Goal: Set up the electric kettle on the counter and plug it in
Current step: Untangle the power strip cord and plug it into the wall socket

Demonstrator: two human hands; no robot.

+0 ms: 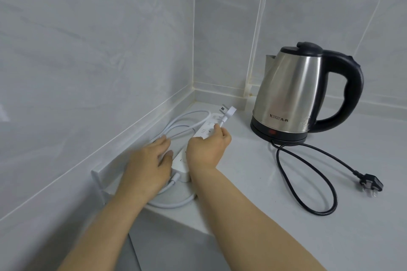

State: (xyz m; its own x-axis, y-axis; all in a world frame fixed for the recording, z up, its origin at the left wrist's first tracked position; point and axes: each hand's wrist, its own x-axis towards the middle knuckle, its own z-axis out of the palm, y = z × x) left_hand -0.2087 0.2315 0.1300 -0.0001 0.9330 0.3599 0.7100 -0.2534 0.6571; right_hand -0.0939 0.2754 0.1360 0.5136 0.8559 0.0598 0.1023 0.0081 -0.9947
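There is only one view, from the camera on my head, looking forward and down into the corner where the counter point(330, 215) meets the tiled walls point(88, 39). It sits close: both my forearms reach in from the bottom edge, with my left hand point(149, 160) and right hand point(207, 149) near the middle of the picture. The wide lens bends the wall joints. The kettle point(293, 92) stands right of centre, farther off than my hands.

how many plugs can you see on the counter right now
2: a white plug raised over the power strip on cable the right hand pinches; a black plug lying loose at right.
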